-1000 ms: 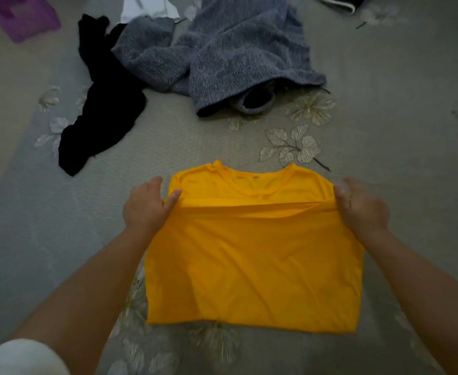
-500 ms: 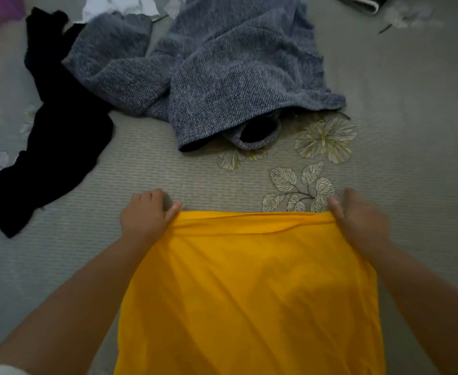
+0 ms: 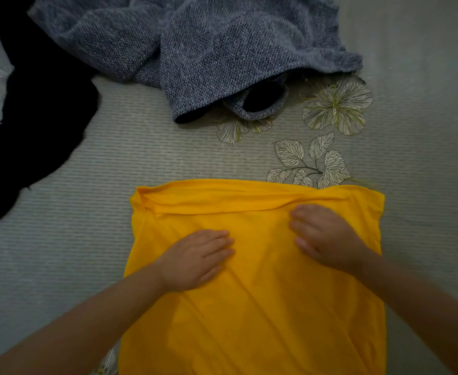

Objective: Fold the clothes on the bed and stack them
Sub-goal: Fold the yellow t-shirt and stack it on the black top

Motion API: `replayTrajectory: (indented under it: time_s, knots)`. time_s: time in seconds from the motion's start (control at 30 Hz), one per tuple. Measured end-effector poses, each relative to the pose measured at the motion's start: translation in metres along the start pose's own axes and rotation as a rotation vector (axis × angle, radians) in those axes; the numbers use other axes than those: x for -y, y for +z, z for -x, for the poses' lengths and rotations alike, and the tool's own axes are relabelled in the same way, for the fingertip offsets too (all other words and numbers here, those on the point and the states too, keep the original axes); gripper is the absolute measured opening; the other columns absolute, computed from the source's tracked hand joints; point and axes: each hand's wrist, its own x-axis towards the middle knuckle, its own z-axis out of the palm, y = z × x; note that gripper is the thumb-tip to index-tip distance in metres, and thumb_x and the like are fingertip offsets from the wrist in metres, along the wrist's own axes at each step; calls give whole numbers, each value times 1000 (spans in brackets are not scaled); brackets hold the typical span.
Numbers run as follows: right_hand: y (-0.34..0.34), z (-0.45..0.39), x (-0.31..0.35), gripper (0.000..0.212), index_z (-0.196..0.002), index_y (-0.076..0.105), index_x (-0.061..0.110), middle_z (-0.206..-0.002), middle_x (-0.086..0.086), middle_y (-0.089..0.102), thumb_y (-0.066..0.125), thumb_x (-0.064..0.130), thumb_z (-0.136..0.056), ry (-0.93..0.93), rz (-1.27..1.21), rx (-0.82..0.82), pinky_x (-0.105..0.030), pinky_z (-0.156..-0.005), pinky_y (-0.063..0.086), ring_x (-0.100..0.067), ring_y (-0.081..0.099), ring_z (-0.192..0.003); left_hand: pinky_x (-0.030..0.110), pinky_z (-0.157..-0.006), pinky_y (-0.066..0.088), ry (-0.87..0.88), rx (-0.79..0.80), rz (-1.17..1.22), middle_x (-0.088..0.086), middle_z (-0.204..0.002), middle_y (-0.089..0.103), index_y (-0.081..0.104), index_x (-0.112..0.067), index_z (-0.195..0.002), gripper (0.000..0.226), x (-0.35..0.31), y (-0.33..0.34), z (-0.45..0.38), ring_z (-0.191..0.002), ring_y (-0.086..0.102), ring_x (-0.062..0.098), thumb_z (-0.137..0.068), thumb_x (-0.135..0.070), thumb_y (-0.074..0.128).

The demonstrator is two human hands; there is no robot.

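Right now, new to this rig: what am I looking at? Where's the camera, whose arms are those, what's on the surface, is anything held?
No machine here: a person works with bare hands, and the single camera is worn on their head, looking forward and down. The left hand and right hand both lie flat, palms down, on a bright yellow folded T-shirt. They press it; neither hand grips anything. The shirt lies on a grey-green bed cover with printed leaves and flowers. Farther away lie a grey-blue knitted sweater, unfolded, and a crumpled black garment on the left. No finished stack is in view.
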Motion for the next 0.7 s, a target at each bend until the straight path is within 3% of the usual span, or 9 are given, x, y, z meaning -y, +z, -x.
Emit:
replayTrajectory:
  time_s: [0.07,0.13,0.17,0.23,0.3,0.37,0.47,0.57,0.7]
  knots:
    - [8,-5,5,51,-107,68,9,-116,-15,63,27,38,-97,-78,44,270,-44,-86,50,-31,61,-107,42,-72,54,-118,84,-66,6,-110,68,71,-15,-102,38,8,5,-1,-99,65,24,-91,-34,40]
    - [16,-13,-8,50,-138,38,18,-148,-10,30,31,43,-96,24,110,419,-39,-111,22,-25,31,-135,45,-79,51,-357,135,-87,9,-116,65,65,-13,-113,51,25,1,-6,-102,64,27,-90,-44,32]
    - [17,-18,-17,54,-144,23,21,-154,-6,14,28,45,-96,152,109,445,-37,-113,7,-22,14,-141,48,-89,45,-488,137,-53,13,-125,58,58,-12,-122,59,34,-1,-9,-112,57,30,-88,-48,25]
    - [13,-26,-30,60,-145,21,19,-155,-4,8,20,47,-91,391,44,332,-39,-112,-1,-22,3,-142,50,-105,24,-745,103,14,16,-143,38,44,-9,-135,63,52,-9,-7,-134,32,33,-87,-45,24]
    - [4,-24,-34,67,-142,28,13,-154,-8,14,19,45,-85,531,-27,219,-42,-112,4,-25,7,-142,49,-108,18,-912,-14,-1,20,-145,32,42,-4,-135,54,66,-16,2,-137,24,35,-91,-35,37]
    - [1,-10,-25,67,-140,33,8,-152,-11,18,20,44,-84,564,-59,211,-42,-112,8,-27,11,-142,49,-109,17,-999,-18,-30,23,-145,31,43,0,-134,48,67,-23,15,-137,22,36,-93,-24,48]
    - [5,27,11,63,-132,46,3,-145,-18,33,26,42,-85,547,-85,253,-50,-110,16,-35,24,-137,56,-103,28,-902,49,7,30,-137,39,51,7,-125,49,35,-26,35,-129,33,45,-89,-27,44]
    - [15,71,59,52,-109,64,-2,-121,-26,56,38,32,-80,472,-6,175,-66,-85,36,-48,52,-110,60,-94,35,-874,43,58,33,-129,46,55,8,-119,60,-18,-15,56,-121,40,51,-83,-34,30]
    - [23,119,111,51,-103,66,-4,-115,-30,59,39,30,-76,599,25,160,-71,-74,38,-52,56,-100,64,-92,35,-1050,24,169,38,-128,44,53,10,-120,59,-89,10,87,-120,39,56,-84,-33,36]
